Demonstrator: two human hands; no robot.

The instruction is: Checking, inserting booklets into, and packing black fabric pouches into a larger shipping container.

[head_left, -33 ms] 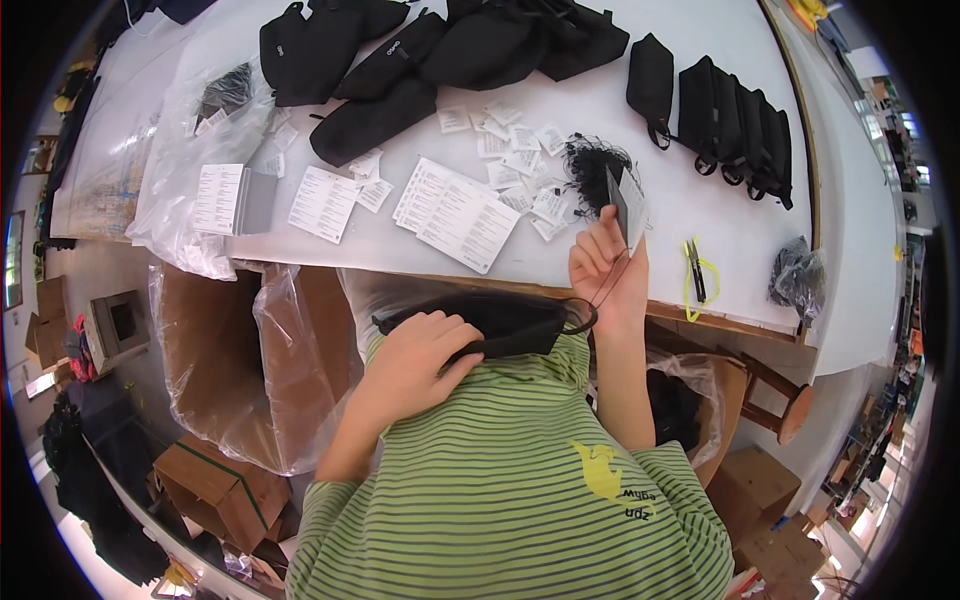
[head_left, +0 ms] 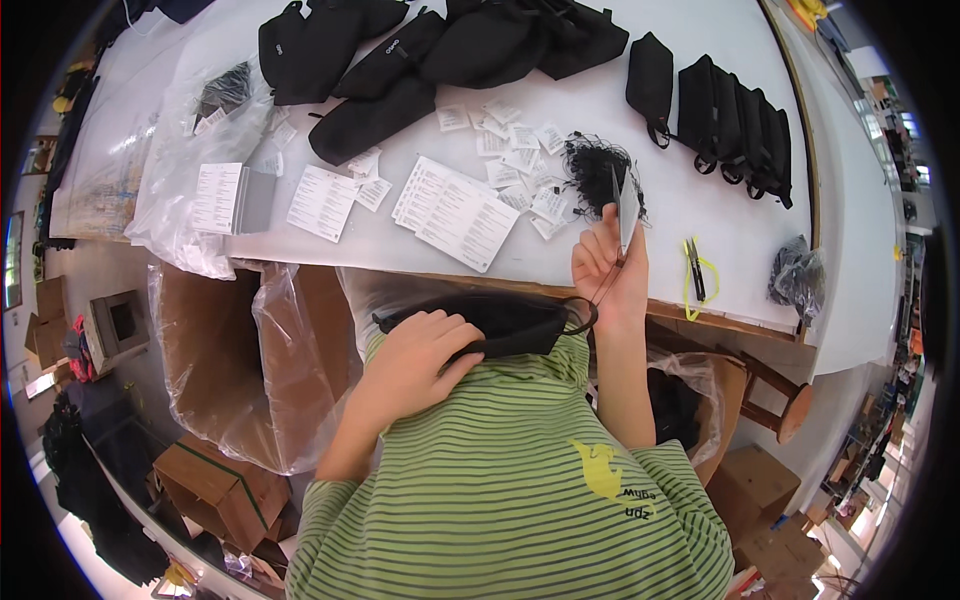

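A black fabric pouch (head_left: 510,322) lies across my lap at the table's front edge. My left hand (head_left: 425,362) is closed over its left part, the fingers wrapped onto the cloth. In my right hand (head_left: 612,265), raised at the table edge, a printed card tag (head_left: 628,212) stands almost edge-on between the fingers. A thin dark string (head_left: 607,283) runs from the tag down to the loop (head_left: 588,318) at the pouch's right end. Just beyond the tag lies a tangled heap of black strings (head_left: 592,170).
Stacks of printed cards (head_left: 465,225) and scattered small white labels (head_left: 520,160) cover the table's middle. Black pouches lie at the back (head_left: 490,45) and in a row (head_left: 735,120) at the right. Snips (head_left: 695,272) with a yellow cord rest near the right edge. Plastic-lined cartons (head_left: 215,350) stand below.
The card tag has turned and shifted a little in my right hand, and the string hangs slightly differently. My left hand and the pouch have not visibly moved.
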